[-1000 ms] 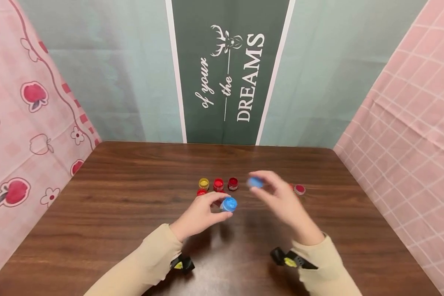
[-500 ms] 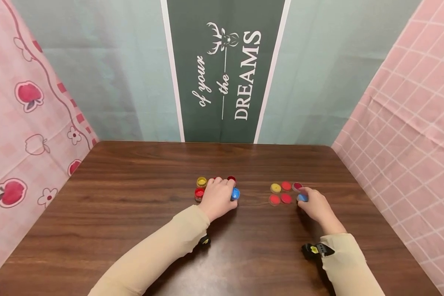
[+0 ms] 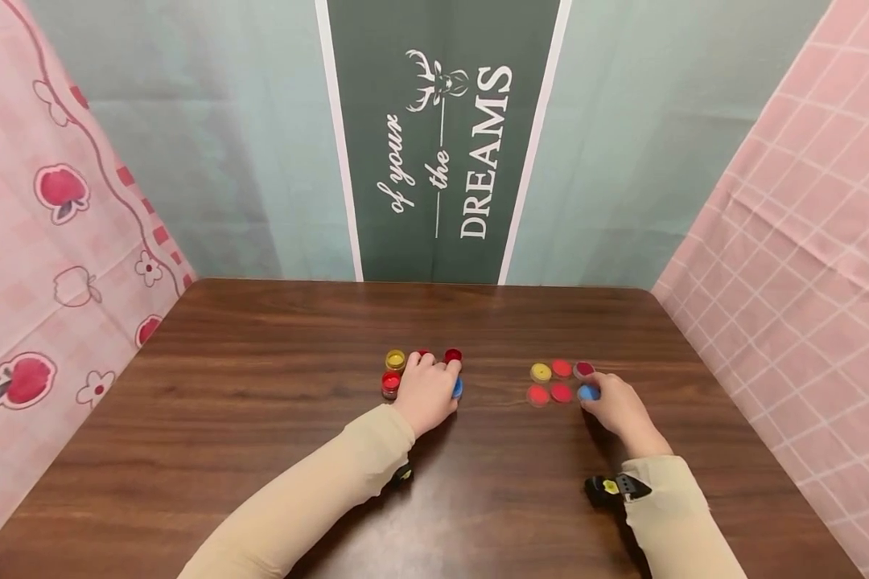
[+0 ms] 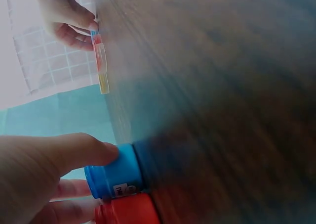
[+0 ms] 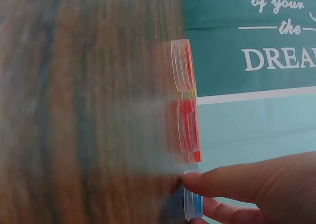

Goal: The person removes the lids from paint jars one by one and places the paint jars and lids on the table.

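My left hand (image 3: pixel 426 392) grips an uncapped blue paint jar (image 4: pixel 117 175), which stands on the table at the near right of a cluster of open jars. A red jar (image 4: pixel 133 210) sits right beside it in the left wrist view. To the right, my right hand (image 3: pixel 625 412) pinches a blue lid (image 3: pixel 589 393) between thumb and fingers, low at the tabletop. That lid lies at the near right corner of a group of lids, by a crimson lid (image 3: pixel 583 370). My left hand partly hides the jars behind it.
A yellow jar (image 3: pixel 395 360), another red jar (image 3: pixel 391 383) and a dark red jar (image 3: pixel 452 355) surround the left hand. Left of the blue lid lie a yellow lid (image 3: pixel 541 372) and several red lids (image 3: pixel 539 395). The wooden table (image 3: pixel 275 346) meets a curtain behind.
The left hand has carried the blue jar down to the cluster. The right hand has moved right and lowered the blue lid beside the others. Over the last half second both hands barely move.
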`<state>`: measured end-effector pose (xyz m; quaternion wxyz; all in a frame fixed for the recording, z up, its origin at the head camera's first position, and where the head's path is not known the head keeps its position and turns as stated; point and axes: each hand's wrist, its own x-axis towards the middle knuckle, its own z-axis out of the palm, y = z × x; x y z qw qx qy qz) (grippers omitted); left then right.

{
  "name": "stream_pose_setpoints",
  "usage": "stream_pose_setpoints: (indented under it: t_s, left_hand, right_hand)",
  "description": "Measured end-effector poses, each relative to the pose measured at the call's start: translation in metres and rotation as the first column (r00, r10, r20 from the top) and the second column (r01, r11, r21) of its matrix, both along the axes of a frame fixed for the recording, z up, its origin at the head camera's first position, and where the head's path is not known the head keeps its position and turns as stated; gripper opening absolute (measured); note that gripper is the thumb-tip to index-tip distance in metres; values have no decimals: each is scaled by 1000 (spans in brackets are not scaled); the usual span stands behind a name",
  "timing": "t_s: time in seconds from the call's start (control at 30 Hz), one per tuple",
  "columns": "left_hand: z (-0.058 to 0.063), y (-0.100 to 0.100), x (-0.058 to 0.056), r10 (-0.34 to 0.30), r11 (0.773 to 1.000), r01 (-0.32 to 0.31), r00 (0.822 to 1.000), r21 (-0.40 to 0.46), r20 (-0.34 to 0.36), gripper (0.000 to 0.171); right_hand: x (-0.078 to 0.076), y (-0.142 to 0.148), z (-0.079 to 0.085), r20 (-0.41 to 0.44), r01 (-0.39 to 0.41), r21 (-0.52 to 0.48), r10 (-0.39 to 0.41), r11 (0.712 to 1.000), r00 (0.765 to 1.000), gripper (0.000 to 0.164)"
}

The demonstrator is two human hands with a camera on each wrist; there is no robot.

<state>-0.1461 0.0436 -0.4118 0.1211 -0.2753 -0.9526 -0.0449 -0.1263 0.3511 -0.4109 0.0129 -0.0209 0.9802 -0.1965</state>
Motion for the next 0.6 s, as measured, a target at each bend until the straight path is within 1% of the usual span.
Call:
stream_pose_setpoints:
  t_s: [0.13,0.27,0.37,0.47,0.53,0.6]
  left_hand:
    - [1,-2,1,12,1000,-12,1000,3,-8,42]
    - [5,-7,7,-8,999,8,1000,34,3,45]
    - [10,-14,12,-10,997,9,1000,80,12,46]
    - [16,-25,15,8,990,-7,1000,143,-9,45]
    - [21,-32,16,29,982,-26,999,186,-16,46]
    - [25,-38,15,55,976,-53,998,213,-6,48]
  right_hand:
    - [-5,-1,0,-6,-3,-7,3,1000,1000,43]
    - [-6,-2,-2,-1,-4,-14,4,1000,1000,43]
    - [-5,-2,-4,2,-11,-17,11,1000,1000,42]
    - [-6,-1,-4,-25,-14,-13,13,1000,1000,39]
    - [-5,-2,-2,-34,8,10,-8,1000,999,41]
    - [0,-10,4,-56,40,47,-37,998,998,43]
